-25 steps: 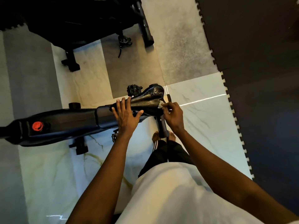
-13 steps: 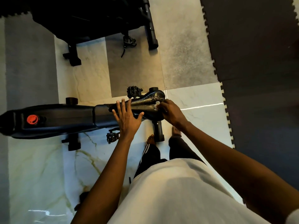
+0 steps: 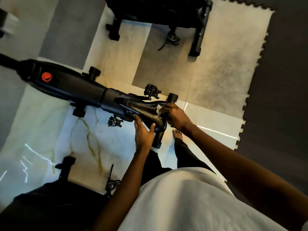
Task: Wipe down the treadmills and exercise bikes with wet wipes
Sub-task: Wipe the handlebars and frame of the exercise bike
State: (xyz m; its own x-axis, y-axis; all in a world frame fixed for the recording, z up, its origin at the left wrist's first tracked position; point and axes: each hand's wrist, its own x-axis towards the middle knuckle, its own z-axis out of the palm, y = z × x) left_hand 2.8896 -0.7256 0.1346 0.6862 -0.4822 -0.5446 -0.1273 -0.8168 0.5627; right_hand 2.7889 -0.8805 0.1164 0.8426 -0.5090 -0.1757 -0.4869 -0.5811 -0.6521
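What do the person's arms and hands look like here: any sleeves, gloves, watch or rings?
The left hand and right hand are ungloved, with no watch, bracelet or ring visible. Both forearms are bare; no sleeve reaches them in this view.

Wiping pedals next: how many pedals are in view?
4 pedals: two flanking the middle bike, one under the top bike, one by the bottom bike. Others may be hidden.

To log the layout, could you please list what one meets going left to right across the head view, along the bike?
Red knob → lower pedal → left hand → wet wipe → right hand → dark foam mat
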